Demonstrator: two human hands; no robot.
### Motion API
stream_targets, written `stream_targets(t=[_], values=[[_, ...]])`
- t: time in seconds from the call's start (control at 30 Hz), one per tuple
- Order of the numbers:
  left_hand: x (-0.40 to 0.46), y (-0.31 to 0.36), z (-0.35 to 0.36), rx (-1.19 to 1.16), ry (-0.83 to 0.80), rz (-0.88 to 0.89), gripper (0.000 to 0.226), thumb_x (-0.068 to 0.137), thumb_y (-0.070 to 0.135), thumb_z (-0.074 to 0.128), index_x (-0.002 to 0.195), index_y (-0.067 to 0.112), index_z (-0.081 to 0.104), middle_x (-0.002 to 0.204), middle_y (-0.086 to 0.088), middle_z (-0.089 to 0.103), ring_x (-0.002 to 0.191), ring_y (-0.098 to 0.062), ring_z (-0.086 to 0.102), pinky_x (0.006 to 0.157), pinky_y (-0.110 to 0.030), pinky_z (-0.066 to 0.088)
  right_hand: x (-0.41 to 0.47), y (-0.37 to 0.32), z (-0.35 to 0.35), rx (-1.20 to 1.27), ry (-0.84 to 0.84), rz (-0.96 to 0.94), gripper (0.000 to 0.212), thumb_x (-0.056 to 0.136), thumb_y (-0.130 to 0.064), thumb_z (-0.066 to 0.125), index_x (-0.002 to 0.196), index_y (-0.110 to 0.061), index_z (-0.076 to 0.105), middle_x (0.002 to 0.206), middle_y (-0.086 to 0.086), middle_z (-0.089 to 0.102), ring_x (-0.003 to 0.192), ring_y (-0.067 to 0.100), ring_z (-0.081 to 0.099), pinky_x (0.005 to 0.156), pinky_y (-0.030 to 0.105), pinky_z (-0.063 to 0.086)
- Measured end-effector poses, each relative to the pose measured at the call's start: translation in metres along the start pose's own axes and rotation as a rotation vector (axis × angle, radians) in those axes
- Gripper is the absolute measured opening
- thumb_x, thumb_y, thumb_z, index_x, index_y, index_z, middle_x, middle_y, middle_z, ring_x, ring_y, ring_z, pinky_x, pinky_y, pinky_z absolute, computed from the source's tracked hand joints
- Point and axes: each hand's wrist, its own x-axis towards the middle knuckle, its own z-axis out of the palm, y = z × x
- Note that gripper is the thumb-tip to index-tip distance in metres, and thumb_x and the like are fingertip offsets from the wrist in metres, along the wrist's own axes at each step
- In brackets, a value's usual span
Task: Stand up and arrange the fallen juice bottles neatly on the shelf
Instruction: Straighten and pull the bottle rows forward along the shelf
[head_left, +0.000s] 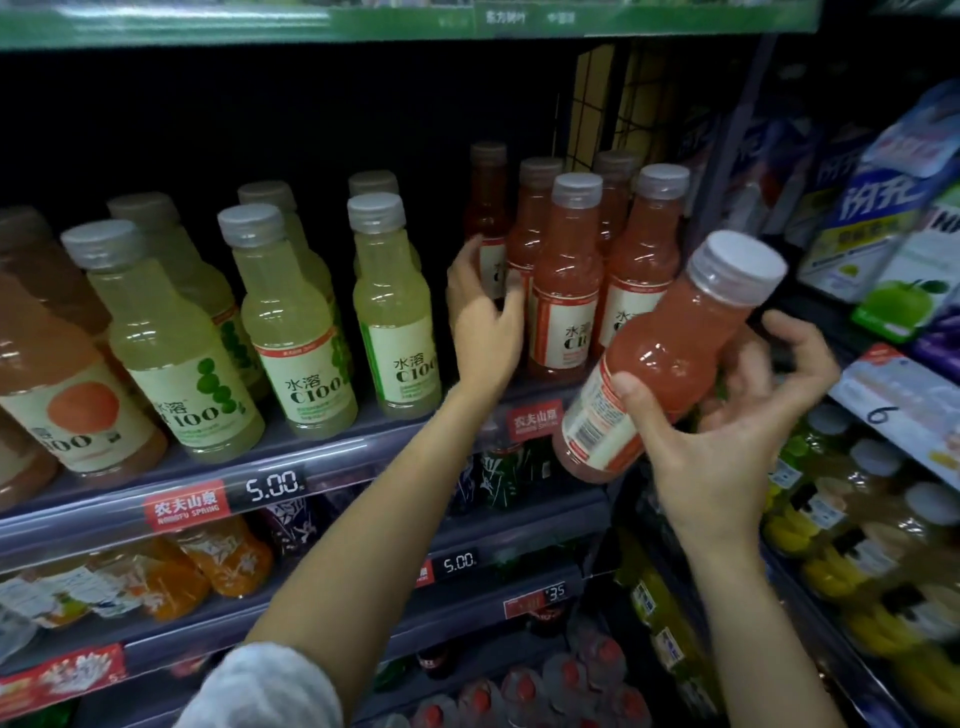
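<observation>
- Pink bottle (670, 358), white-capped, is off the shelf (322, 457), held tilted in the air in front of its right end, cap up and to the right, base down and to the left.
- Right hand (727, 431) is wrapped around the lower half of that bottle: the thumb lies across the barcode side of the label, and the fingers curl behind the body.
- Left hand (485, 306) reaches far into the shelf, fingers spread and partly open, touching the left side of the pink row (566, 280); whether it grips one of them I cannot tell.
- That row stands upright at the right end of the shelf, several bottles deep, next to a wire grid (602, 104) at the back.
- Left of the hand stand upright pale green bottles (291, 317), in front and behind.
- At the far left edge is an orange bottle (67, 395) with a round fruit on its label.
- A red brand tag and a price tag (272, 486) reading 5.00 sit on the shelf's front rail.
- Lower shelves hold more drinks; cartons (883, 208) fill the rack to the right.
</observation>
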Motion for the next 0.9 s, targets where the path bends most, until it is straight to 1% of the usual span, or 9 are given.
stream_targets(t=[0.13,0.2,0.3,0.4,0.5,0.6,0.7,0.8,0.9], values=[[0.036,-0.020,0.018,0.296,0.051,-0.104,0.054,0.092,0.012,0.056,0.141,0.009,0.036,0.141,-0.012,0.042,0.130,-0.026,0.041,0.106,-0.033,0.032,-0.004,0.009,-0.018,-0.032,0.008,0.084,0.076,0.071,-0.017,0.078,0.123,-0.025,0.024,0.127,0.015,0.051,0.118,0.020,0.053,0.096,0.032,0.048],[0.050,-0.034,0.024,0.408,0.073,-0.081,0.052,0.093,0.013,0.054,0.141,0.006,0.036,0.141,-0.016,0.041,0.130,-0.030,0.041,0.104,-0.034,0.034,-0.007,0.015,-0.024,-0.044,0.012,0.113,0.077,0.070,-0.012,0.080,0.123,-0.027,0.025,0.129,0.014,0.049,0.120,0.020,0.052,0.097,0.032,0.048],[0.066,-0.047,0.031,0.508,0.074,-0.093,0.056,0.095,0.026,0.054,0.143,0.005,0.033,0.138,-0.020,0.042,0.127,-0.034,0.041,0.102,-0.041,0.037,-0.010,0.024,-0.027,-0.040,-0.001,0.132,0.079,0.069,-0.007,0.081,0.123,-0.028,0.026,0.129,0.017,0.049,0.120,0.022,0.052,0.096,0.035,0.050],[0.081,-0.047,0.038,0.606,0.021,-0.158,0.066,0.095,0.035,0.053,0.148,0.011,0.023,0.143,-0.016,0.039,0.130,-0.033,0.037,0.100,-0.043,0.037,-0.014,0.034,-0.027,-0.032,-0.008,0.131,0.081,0.065,-0.004,0.079,0.122,-0.030,0.028,0.127,0.001,0.049,0.120,0.016,0.052,0.095,0.030,0.050],[0.092,-0.048,0.042,0.677,-0.047,-0.167,0.065,0.096,0.028,0.050,0.150,0.014,0.018,0.141,-0.016,0.044,0.126,-0.035,0.042,0.100,-0.046,0.041,-0.018,0.042,-0.025,-0.038,-0.012,0.135,0.081,0.063,-0.003,0.076,0.122,-0.031,0.028,0.128,-0.007,0.045,0.121,0.013,0.051,0.095,0.025,0.048],[0.092,-0.050,0.045,0.615,-0.030,-0.179,0.064,0.095,0.027,0.053,0.149,0.012,0.022,0.131,-0.016,0.052,0.117,-0.033,0.053,0.096,-0.045,0.045,-0.021,0.047,-0.024,-0.053,-0.028,0.147,0.084,0.063,-0.003,0.077,0.124,-0.032,0.027,0.131,0.005,0.045,0.121,0.017,0.051,0.095,0.025,0.048],[0.082,-0.047,0.043,0.440,0.063,-0.229,0.072,0.093,0.032,0.058,0.149,0.009,0.020,0.133,-0.019,0.047,0.120,-0.033,0.050,0.098,-0.043,0.043,-0.022,0.050,-0.024,-0.070,-0.051,0.157,0.087,0.066,-0.013,0.085,0.127,-0.036,0.026,0.132,0.016,0.046,0.121,0.020,0.052,0.094,0.023,0.048],[0.066,-0.044,0.036,0.340,0.139,-0.184,0.076,0.093,0.026,0.059,0.150,0.004,0.014,0.140,-0.021,0.040,0.128,-0.034,0.042,0.104,-0.038,0.033,-0.019,0.050,-0.023,-0.063,-0.047,0.165,0.084,0.066,-0.028,0.079,0.129,-0.039,0.026,0.133,0.011,0.048,0.124,0.016,0.050,0.097,0.023,0.046],[0.046,-0.041,0.026,0.185,0.165,-0.162,0.078,0.091,0.022,0.061,0.150,0.007,0.012,0.146,-0.019,0.037,0.133,-0.031,0.039,0.112,-0.039,0.030,-0.014,0.047,-0.020,-0.077,-0.045,0.171,0.085,0.065,-0.028,0.082,0.130,-0.040,0.029,0.134,-0.007,0.048,0.123,-0.001,0.047,0.096,0.016,0.044]])
